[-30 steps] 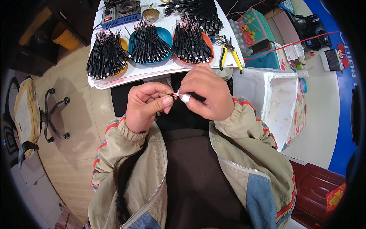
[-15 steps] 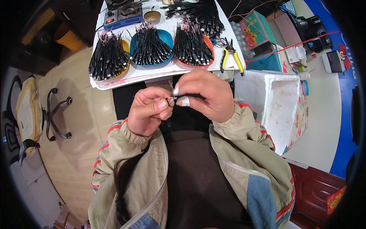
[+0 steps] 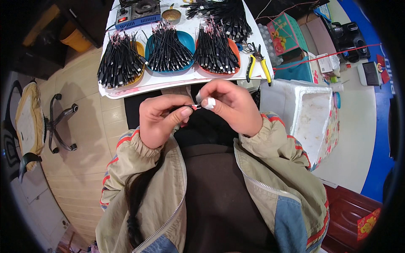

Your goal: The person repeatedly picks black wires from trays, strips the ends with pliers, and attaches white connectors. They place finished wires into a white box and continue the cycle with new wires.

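My left hand (image 3: pixel 162 118) pinches a short black cable (image 3: pixel 190 107) near its end, where thin red wires stick out. My right hand (image 3: pixel 230 105) meets it from the right, fingertips closed on the same wire tips, with a white wrap on the forefinger (image 3: pixel 209 102). Both hands hover in front of my chest, just below the edge of the white table (image 3: pixel 177 80). On the table lie three dishes heaped with black cables: a yellow one (image 3: pixel 120 63), a blue one (image 3: pixel 168 52) and an orange one (image 3: pixel 217 52).
Yellow-handled pliers (image 3: pixel 258 67) lie right of the dishes. A blue soldering station (image 3: pixel 137 12) and a small tin (image 3: pixel 171 16) stand at the table's back. A white foam box (image 3: pixel 308 114) sits to my right, a swivel chair (image 3: pixel 38 122) to my left.
Both hands have stayed close together on the cable, shifting slightly; the right fingers have worked along the wire tips.
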Action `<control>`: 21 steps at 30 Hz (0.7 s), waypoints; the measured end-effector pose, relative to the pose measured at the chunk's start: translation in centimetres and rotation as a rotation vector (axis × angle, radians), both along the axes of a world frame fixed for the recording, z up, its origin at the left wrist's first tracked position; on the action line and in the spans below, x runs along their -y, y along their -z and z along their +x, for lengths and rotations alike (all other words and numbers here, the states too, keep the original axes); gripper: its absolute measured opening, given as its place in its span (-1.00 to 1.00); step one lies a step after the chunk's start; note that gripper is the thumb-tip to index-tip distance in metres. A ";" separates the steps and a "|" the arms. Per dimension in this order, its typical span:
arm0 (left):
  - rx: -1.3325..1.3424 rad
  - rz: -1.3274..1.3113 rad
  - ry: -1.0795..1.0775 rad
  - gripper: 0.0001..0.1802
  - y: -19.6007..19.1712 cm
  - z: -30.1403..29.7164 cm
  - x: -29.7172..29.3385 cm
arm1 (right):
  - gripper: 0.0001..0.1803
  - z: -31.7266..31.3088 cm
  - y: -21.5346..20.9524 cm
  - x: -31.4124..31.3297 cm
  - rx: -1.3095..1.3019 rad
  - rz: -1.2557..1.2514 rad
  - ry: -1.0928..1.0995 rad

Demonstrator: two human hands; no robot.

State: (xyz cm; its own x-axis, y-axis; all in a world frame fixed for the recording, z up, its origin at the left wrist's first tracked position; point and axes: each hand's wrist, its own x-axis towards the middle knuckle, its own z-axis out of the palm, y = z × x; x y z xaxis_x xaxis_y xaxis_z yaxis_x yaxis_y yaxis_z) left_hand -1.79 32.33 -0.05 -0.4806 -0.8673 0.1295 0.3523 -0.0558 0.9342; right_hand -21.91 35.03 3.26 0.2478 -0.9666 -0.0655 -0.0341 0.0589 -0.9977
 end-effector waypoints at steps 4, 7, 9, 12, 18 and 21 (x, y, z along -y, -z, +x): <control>-0.232 0.141 0.042 -0.86 1.0 -0.2 -0.1 | -0.85 0.1 -1.0 0.0 -0.522 -0.685 0.013; -0.290 0.214 0.105 -0.86 1.2 -0.3 -0.2 | -0.85 0.5 -1.2 -0.1 -0.604 -0.817 0.033; -0.286 0.230 0.125 -0.86 0.9 -0.3 -0.3 | -0.85 0.5 -1.1 -0.2 -0.593 -0.790 0.008; -0.132 0.061 0.083 -0.87 0.4 -0.2 -0.5 | -0.86 0.1 -0.9 -0.5 -0.284 -0.326 -0.074; -0.196 0.159 0.140 -0.87 0.7 -0.2 -0.8 | -0.79 -0.3 -0.7 -0.9 0.234 0.196 -0.164; -0.465 0.431 0.271 -0.85 1.5 -0.5 -0.6 | -0.80 0.0 -0.7 -0.8 -0.039 -0.261 -0.063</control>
State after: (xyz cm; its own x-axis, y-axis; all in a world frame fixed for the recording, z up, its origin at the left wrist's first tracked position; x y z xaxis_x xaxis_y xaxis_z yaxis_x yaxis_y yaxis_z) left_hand -2.34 32.89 -1.57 -0.6656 -0.7449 0.0456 0.6326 -0.5307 0.5640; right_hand -21.87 35.88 3.98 0.3100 -0.9348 0.1733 -0.0687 -0.2039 -0.9766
